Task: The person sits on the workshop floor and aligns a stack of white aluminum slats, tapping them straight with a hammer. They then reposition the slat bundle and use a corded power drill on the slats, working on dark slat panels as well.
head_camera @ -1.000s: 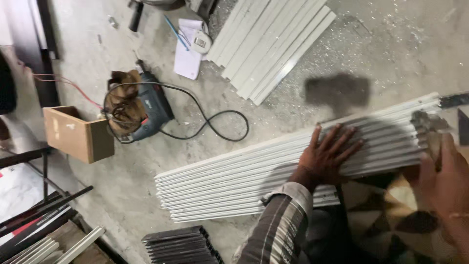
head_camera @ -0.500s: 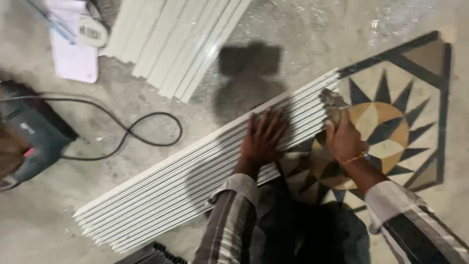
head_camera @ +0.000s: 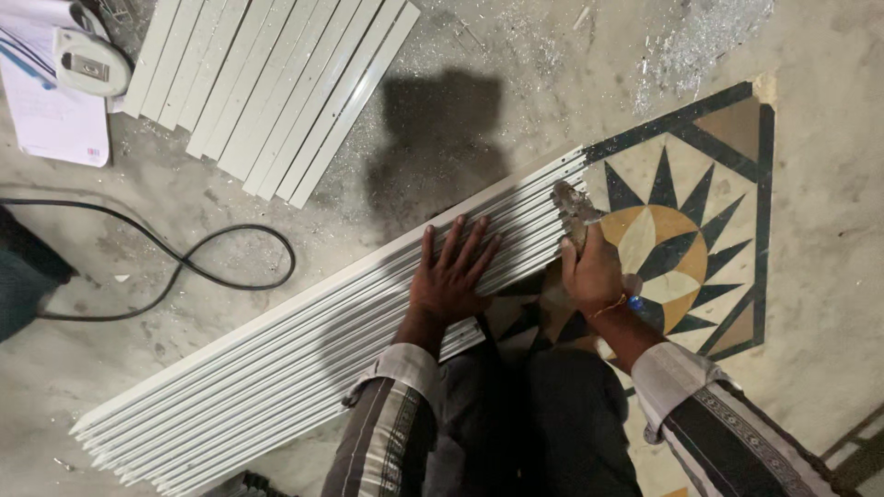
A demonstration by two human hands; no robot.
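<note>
Centre frame, left hand [head_camera: 451, 276] lies flat, fingers spread, on white strips [head_camera: 304, 359]; right hand [head_camera: 594, 271] grips a gritty block [head_camera: 573, 210] at their ends

The right hand [head_camera: 594, 273] hides its grey tool [head_camera: 573, 210] (kind unclear).

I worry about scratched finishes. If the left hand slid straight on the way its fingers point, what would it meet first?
Probably only more of the long white strips that the left hand rests on, then bare dusty floor.

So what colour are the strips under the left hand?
White strips, seen best in the head view.
</note>
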